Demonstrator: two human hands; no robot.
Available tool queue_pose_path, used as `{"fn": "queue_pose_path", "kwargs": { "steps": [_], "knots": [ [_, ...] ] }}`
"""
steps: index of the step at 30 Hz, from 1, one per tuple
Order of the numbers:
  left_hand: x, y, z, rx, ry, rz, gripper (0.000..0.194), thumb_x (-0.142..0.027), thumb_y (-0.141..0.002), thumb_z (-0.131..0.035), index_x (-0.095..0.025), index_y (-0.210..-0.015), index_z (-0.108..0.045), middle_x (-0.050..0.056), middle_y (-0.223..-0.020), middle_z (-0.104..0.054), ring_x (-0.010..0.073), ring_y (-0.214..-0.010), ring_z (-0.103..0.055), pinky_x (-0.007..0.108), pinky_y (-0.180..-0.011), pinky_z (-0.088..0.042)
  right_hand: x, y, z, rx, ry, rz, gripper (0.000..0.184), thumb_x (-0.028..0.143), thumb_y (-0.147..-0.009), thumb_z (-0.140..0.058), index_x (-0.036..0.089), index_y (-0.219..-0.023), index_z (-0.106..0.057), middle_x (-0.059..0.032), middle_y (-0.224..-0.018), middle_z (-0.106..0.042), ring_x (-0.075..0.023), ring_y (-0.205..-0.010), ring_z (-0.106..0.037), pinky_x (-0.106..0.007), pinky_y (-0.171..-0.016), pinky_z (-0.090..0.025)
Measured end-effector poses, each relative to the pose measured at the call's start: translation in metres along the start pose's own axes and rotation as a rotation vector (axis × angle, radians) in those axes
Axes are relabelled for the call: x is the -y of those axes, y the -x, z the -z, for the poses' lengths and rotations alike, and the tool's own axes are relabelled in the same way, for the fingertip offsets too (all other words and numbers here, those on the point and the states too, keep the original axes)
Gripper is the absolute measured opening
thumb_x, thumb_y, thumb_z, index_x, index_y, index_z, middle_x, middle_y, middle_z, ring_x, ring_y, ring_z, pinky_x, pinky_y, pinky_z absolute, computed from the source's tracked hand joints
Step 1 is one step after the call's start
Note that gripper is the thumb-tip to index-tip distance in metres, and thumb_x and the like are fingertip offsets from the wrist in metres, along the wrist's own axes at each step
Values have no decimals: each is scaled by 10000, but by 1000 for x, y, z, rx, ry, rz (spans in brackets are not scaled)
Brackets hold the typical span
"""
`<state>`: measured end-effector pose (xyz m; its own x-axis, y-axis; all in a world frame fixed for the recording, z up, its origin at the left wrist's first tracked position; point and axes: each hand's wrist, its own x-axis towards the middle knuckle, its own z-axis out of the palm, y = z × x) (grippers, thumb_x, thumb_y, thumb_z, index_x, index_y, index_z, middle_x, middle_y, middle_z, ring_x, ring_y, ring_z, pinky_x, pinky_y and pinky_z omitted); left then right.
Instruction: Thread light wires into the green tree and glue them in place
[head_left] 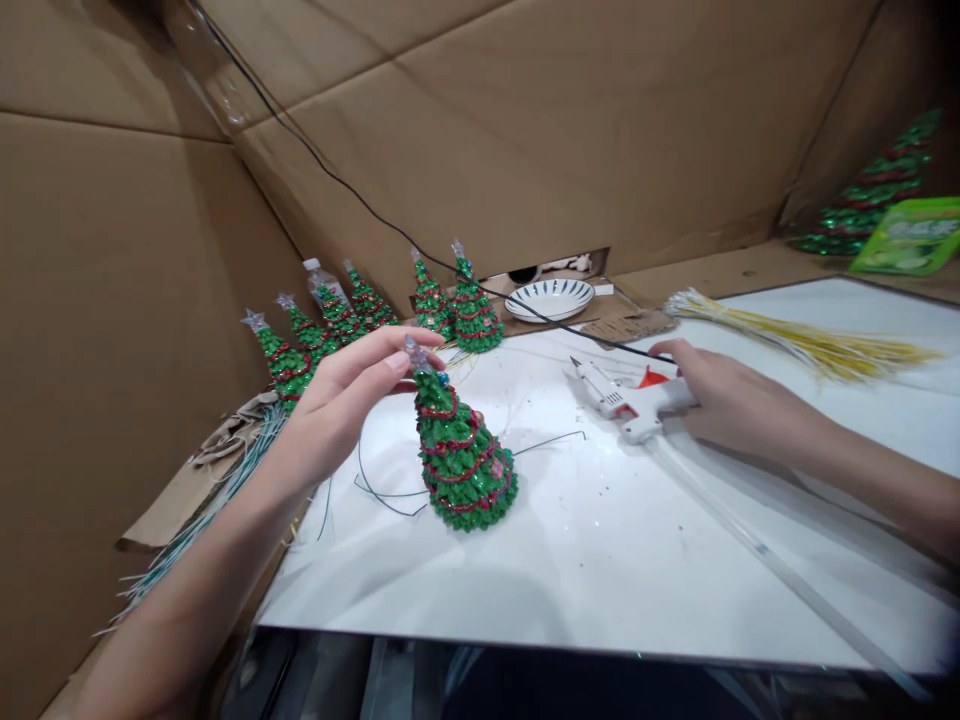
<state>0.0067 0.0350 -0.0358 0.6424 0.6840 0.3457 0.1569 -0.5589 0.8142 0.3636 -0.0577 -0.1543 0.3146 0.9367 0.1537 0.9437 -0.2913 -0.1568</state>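
Observation:
A small green Christmas tree (469,465) with red garland stands on the white board, appearing to lean left. My left hand (349,390) is closed at its top, thumb and fingers about the clear star (415,353); part of the fingers is hidden behind it. Over on the right, my right hand (724,400) is closed around the handle of a white hot glue gun (637,400) with an orange trigger. The gun lies low over the board, nozzle pointing away to the left. From its rear a long clear glue stick (757,545) reaches toward the front edge.
Several finished-looking trees (476,310) stand at the back left, near a plastic bottle (319,275). Green wires (217,525) lie left, yellow-white wires (817,335) right. A patterned plate (550,299) sits behind. A black cord (360,195) hangs across; cardboard walls (525,130) enclose the board.

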Motion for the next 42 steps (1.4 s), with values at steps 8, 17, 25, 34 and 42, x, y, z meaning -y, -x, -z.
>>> {"fn": "queue_pose_path", "kwargs": {
  "steps": [8, 17, 25, 34, 42],
  "knots": [
    [4, -2, 5, 109, -11, -1, 409, -228, -860, -603, -190, -1263, -545, 57, -1036, -626, 171, -918, -596, 301, -805, -498, 0, -6, -4, 167, -233, -47, 688, 95, -667, -473, 241, -1326, -338, -128, -1189, -583, -279, -1086, -568, -322, -853, -437],
    [12, -2, 0, 129, 35, 48, 309, -174, -792, -640, -177, -1097, -592, 58, -1037, -614, 186, -918, -605, 351, -801, -521, -2, -6, -6, 133, -278, -1, 671, 86, -643, -467, 225, -1296, -389, -138, -1207, -596, -294, -1067, -581, -342, -862, -447],
    [4, 2, -4, 88, 7, 58, 208, -155, -791, -634, -143, -998, -618, 60, -1002, -630, 165, -857, -627, 317, -766, -527, -1, -6, -7, 85, -243, -15, 702, 106, -594, -490, 218, -1287, -456, -105, -1107, -650, -282, -987, -632, -317, -772, -485],
    [5, 1, -3, 94, 10, 41, 207, -165, -810, -640, -146, -1016, -628, 52, -975, -637, 165, -857, -646, 312, -781, -537, -3, -7, -10, 57, -238, -24, 720, 109, -592, -520, 215, -1303, -479, -114, -1083, -672, -288, -954, -650, -310, -728, -500],
    [4, 2, -4, 93, 11, 28, 208, -179, -792, -659, -151, -995, -624, 56, -982, -630, 183, -875, -644, 317, -776, -538, 0, -5, -8, 68, -225, -24, 708, 129, -608, -514, 204, -1311, -466, -116, -1115, -662, -290, -996, -634, -315, -775, -488]
  ]
}}
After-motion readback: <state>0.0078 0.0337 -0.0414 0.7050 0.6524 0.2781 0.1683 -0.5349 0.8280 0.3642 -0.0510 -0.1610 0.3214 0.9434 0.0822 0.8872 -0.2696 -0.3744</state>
